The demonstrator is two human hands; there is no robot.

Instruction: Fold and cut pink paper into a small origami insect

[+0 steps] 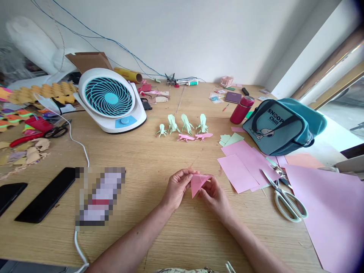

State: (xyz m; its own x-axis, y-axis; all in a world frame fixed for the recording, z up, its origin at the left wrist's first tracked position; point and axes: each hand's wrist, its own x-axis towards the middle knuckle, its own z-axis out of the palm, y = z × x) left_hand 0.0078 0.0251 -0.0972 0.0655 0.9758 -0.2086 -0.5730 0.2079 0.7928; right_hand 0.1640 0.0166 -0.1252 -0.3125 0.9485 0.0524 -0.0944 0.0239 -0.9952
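Observation:
A small pink sheet of paper (pixel 197 183), folded into a triangle with one point downward, is held between both hands above the wooden table. My left hand (pixel 178 186) is closed on its upper left corner, thumb on the front. My right hand (pixel 214 192) pinches its right side, with some fingers hidden behind the paper. Beyond the hands stand several folded pale green paper figures (pixel 186 124) with thin legs. Two pink folded figures (pixel 202 136) lie just in front of them.
Pink sheets (pixel 239 173), scissors (pixel 288 203) and a larger pink sheet (pixel 332 212) lie to the right. Behind them are a teal bag (pixel 277 127) and a red flask (pixel 241 110). A white fan (pixel 112 100), its cable and black phones (pixel 48 195) are on the left.

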